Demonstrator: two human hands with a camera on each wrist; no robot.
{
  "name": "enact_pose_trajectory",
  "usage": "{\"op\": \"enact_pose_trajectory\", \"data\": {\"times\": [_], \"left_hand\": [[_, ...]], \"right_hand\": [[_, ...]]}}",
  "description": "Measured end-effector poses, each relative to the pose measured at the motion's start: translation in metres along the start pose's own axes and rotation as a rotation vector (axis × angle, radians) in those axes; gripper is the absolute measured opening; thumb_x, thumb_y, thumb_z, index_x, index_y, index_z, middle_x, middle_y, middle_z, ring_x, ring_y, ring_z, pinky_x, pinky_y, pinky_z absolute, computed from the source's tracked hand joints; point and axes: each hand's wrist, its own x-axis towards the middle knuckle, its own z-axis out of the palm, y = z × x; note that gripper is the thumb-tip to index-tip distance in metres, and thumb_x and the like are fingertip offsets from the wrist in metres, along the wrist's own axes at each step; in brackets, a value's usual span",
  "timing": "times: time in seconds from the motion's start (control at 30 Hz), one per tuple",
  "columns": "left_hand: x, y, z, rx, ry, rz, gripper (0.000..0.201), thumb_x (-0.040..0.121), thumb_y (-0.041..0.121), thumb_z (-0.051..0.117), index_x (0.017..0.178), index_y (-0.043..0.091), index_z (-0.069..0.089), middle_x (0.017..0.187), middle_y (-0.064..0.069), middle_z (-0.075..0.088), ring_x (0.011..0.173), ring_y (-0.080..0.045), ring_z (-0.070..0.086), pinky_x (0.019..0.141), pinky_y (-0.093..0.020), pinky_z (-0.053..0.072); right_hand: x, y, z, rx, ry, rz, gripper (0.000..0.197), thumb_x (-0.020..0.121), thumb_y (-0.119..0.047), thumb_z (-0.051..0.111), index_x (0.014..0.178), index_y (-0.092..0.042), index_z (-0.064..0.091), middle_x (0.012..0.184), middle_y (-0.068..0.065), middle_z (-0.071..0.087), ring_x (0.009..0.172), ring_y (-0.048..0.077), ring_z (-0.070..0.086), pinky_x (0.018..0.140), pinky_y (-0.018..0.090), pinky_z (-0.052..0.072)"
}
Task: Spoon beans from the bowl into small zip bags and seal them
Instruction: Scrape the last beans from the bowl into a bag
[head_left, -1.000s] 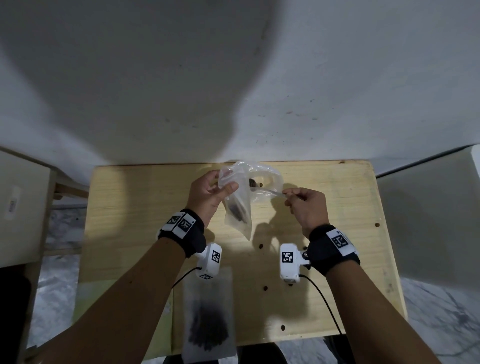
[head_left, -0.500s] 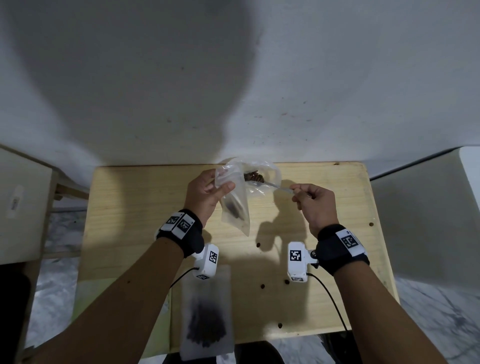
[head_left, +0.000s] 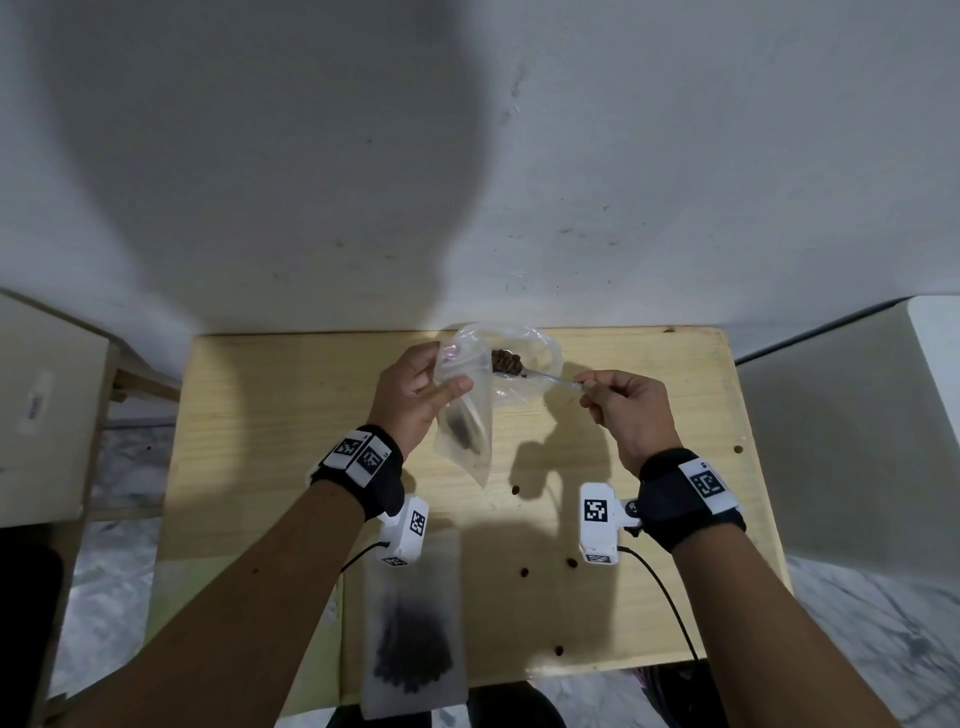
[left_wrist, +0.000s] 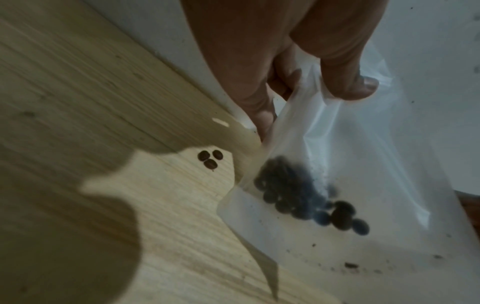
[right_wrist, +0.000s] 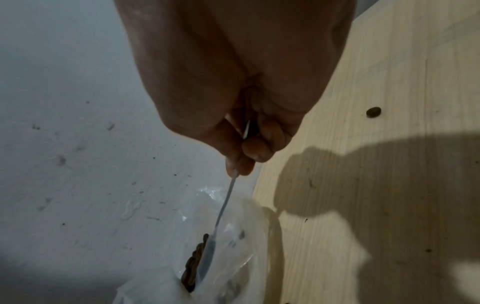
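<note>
Pinching fingers (left_wrist: 345, 82) on bag (left_wrist: 363, 164), spoon (right_wrist: 226, 203).

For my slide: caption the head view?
Left hand holds zip bag; right hand lifts spoon of beans.

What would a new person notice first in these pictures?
Probably the spoon heaped with dark beans, which the right hand holds at the mouth of a clear zip bag held up by the left hand near the table's far edge. Next, the stray beans scattered on the wooden table.
</note>
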Motion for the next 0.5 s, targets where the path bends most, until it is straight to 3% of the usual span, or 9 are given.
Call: {"op": "enact_pose_trajectory", "data": {"times": [0.2,0.37,0.5], "left_hand": [[0.001,0.004,-0.002,0.02,-0.008,0.028,0.048,0.085,0.005,0.083,0.13,0.013,0.068,0.124,-0.002,0.075,0.109,-0.013,0.075,0.094,-0.026,0.059],[0.003,0.004,-0.003,0.014,0.015,0.03,0.05,0.084,0.006,0.085,0.129,0.018,0.067,0.127,-0.002,0.074,0.108,-0.015,0.075,0.094,-0.03,0.06],[0.004,0.0,-0.004,0.039,0.021,0.023,0.051,0.081,0.009,0.088,0.127,0.018,0.068,0.13,0.001,0.072,0.114,-0.015,0.073,0.101,-0.037,0.058]], "right_hand": [[0.0,-0.009,-0.005,-0.029,0.025,-0.03,0.026,0.097,0.004,0.061,0.081,-0.009,0.076,0.077,0.01,0.069,0.071,0.025,0.049,0.056,0.022,0.043],[-0.008,-0.022,-0.013,-0.125,0.026,-0.057,0.018,0.099,0.0,0.06,0.095,-0.004,0.077,0.07,0.007,0.063,0.056,0.016,0.044,0.042,0.012,0.035],[-0.01,-0.024,-0.018,-0.139,0.034,-0.072,0.02,0.098,0.0,0.06,0.092,-0.006,0.077,0.068,0.002,0.065,0.055,0.015,0.044,0.043,0.013,0.036]]}}
